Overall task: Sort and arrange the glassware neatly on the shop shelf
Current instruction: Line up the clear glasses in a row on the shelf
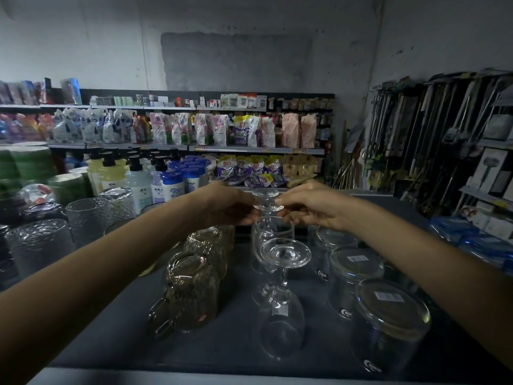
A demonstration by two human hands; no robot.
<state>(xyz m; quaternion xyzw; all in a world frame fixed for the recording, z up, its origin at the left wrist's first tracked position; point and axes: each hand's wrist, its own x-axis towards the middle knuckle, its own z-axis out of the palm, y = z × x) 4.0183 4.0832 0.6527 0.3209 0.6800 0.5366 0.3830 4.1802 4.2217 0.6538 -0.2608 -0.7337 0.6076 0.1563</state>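
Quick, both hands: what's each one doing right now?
Left hand: pinching the foot of the far wine glass, which stands upside down.
Right hand: pinching the same foot from the other side.

Dim shop, murky. Brightest band on far detergent pouches (pixel 244 132); dark shelf top (pixel 238 329) swallows light. My forearms (pixel 83 287) near-silhouette at lower corners. Small glints on near wine glass (pixel 286 252) foot, tumbler (pixel 388 298) base. My left hand (pixel 230 207), right hand (pixel 311 207) and far wine glass (pixel 268 202) between them soft, smeared. Wide-angle bowing at mop rack (pixel 444 129), right edge.
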